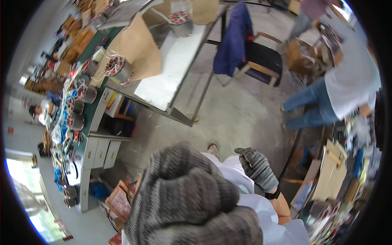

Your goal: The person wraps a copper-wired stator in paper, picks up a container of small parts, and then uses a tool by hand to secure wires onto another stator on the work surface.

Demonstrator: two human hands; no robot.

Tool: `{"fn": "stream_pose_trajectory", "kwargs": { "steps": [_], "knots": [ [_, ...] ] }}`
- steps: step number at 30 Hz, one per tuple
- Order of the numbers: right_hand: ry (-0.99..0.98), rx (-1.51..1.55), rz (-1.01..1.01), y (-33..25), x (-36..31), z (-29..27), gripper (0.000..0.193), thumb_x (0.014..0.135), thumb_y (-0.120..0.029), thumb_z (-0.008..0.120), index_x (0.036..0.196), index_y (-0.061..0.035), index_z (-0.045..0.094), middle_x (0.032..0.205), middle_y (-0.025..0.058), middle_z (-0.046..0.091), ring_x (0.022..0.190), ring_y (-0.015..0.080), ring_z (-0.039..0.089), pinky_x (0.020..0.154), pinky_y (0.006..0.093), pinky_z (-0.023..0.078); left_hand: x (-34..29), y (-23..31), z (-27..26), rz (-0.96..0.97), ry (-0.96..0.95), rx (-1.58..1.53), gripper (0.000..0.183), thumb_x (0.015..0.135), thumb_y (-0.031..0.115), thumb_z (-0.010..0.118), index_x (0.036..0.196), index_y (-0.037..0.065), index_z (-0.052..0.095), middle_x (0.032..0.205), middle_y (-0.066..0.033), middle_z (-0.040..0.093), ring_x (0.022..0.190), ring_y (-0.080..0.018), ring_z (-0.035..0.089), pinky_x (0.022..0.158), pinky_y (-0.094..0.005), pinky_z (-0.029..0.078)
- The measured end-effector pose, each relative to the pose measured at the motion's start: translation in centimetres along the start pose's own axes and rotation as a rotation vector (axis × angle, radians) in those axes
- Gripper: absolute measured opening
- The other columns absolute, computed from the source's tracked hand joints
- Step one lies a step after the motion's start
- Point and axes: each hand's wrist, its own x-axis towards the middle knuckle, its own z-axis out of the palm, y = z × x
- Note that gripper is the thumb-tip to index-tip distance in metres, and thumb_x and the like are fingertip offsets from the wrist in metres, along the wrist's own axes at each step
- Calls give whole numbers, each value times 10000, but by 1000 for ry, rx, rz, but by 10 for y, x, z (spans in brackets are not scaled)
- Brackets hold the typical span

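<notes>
My left hand (188,196), in a grey knitted glove, fills the lower middle of the view close up. Its fingers are curled in, and whatever may be inside them is hidden. My right hand (259,168) wears a similar striped grey glove, with a dark band at the wrist. It hangs beside my light-coloured clothing (232,173), fingers loosely bent and apart, holding nothing. Beyond both hands, a metal motor stator (119,70) with red and white windings sits on the workbench. Another stator (181,25) stands farther along it, by a white sheet (169,69).
Several stators line the green-topped bench (92,118) at left. Brown paper (139,49) covers part of the table. A chair (261,61) with a blue garment stands ahead. A person in a white shirt (351,81) bends at right, near a cardboard box (300,57) and cluttered shelving.
</notes>
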Motion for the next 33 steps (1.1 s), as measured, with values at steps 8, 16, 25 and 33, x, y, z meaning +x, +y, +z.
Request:
{"fn": "stream_pose_trajectory", "kwargs": {
  "steps": [8, 16, 25, 33],
  "knots": [
    [-198, 87, -274, 64, 225, -24, 171, 829, -94, 539, 977, -26, 592, 856, 153, 613, 762, 310, 588, 657, 357, 476, -34, -112, -36, -638, 1, 417, 251, 652, 241, 632, 848, 87, 608, 821, -108, 572, 703, -233, 551, 589, -403, 438],
    [-320, 397, -270, 143, 491, -23, 234, 855, -59, 512, 1080, -35, 570, 829, 110, 616, 732, 203, 579, 650, 271, 452, -151, -223, 55, -1692, 901, 314, 85, 824, 30, 503, 813, 29, 587, 690, -3, 527, 601, -85, 443, 554, -229, 372],
    [-147, 283, -290, 217, 761, 2, 216, 903, -153, 478, 1091, -61, 533, 824, 30, 591, 689, 106, 573, 594, 226, 479, -180, -302, 71, -2060, 809, -64, 243, 872, 123, 459, 1062, 11, 561, 777, -25, 549, 705, -98, 483, 642, -232, 412],
    [-268, 669, 220, 205, 863, -7, 280, 892, -253, 488, 1138, -120, 504, 855, 66, 619, 696, 161, 593, 601, 277, 478, -248, -407, 76, -1913, 1080, -325, 304, 913, 225, 437, 1096, 5, 537, 853, -25, 559, 783, -108, 515, 734, -242, 428]
  ]
}}
